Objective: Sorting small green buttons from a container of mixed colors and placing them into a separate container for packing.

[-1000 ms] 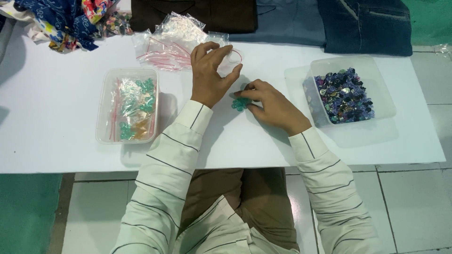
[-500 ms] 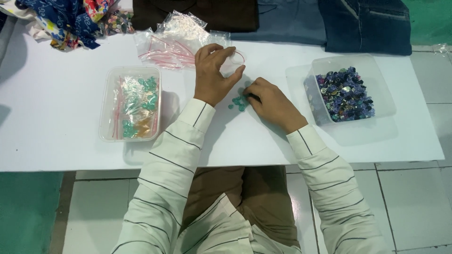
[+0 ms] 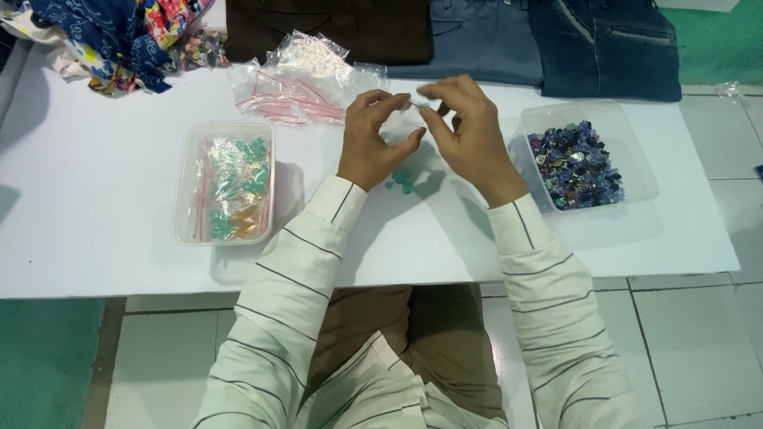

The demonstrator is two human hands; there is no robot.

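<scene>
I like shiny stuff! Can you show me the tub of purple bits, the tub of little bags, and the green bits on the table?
tub of purple bits [image 3: 628,135]: head view, clear rim.
tub of little bags [image 3: 184,159]: head view, left wall.
green bits [image 3: 400,181]: head view, middle of cluster.

Your left hand and right hand meet above the table, with loose beads lying beneath them. Left of your hands: tub of filled bags. Right: tub of buttons. Behind: pile of empty bags, then folded trousers.
</scene>
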